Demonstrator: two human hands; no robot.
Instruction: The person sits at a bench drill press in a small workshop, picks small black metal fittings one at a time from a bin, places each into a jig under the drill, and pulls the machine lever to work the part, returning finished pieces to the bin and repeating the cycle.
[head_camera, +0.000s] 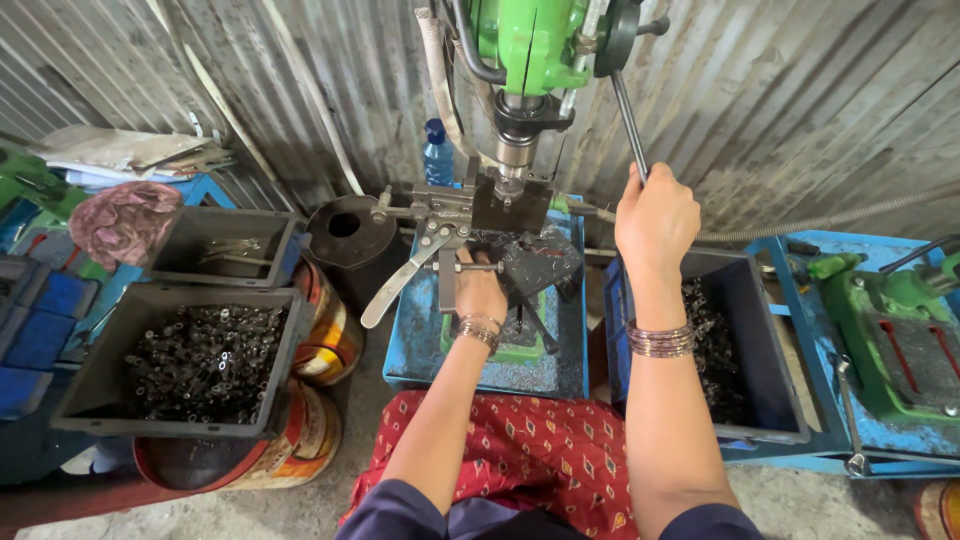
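Hands work a green drill press (530, 40) that stands at the far middle of the scene, in front of a corrugated metal wall (800, 100). The right hand (655, 215) is closed in a fist around the lower end of the dark feed lever (628, 125), which slants up to the machine's head. The left hand (480, 292) rests on the blue machine table (420, 345) just below the spindle, its fingers curled at the small dark workpiece clamp (505, 205); whether they pinch a part cannot be told, since the fingertips are hidden. A long grey clamp handle (400, 282) angles down to the left of that hand. Both wrists carry bangles.

Left of the table stand two dark plastic bins: the near bin (70, 405) is full of small dark metal tubes (205, 350), and the far bin (170, 250) holds a few shiny pieces. Painted metal drums (325, 335) sit under and beside them, and a black round container (345, 230) stands just beyond. A pink cloth (125, 222) lies at the far left near stacked papers. Right of the table, another dark bin (770, 360) holds more dark parts, close under the right forearm. At the far right sits a second green machine base (900, 345) on a blue stand. A blue bottle (437, 152) stands against the wall. Red patterned fabric (520, 450) covers the person's lap at the near edge.
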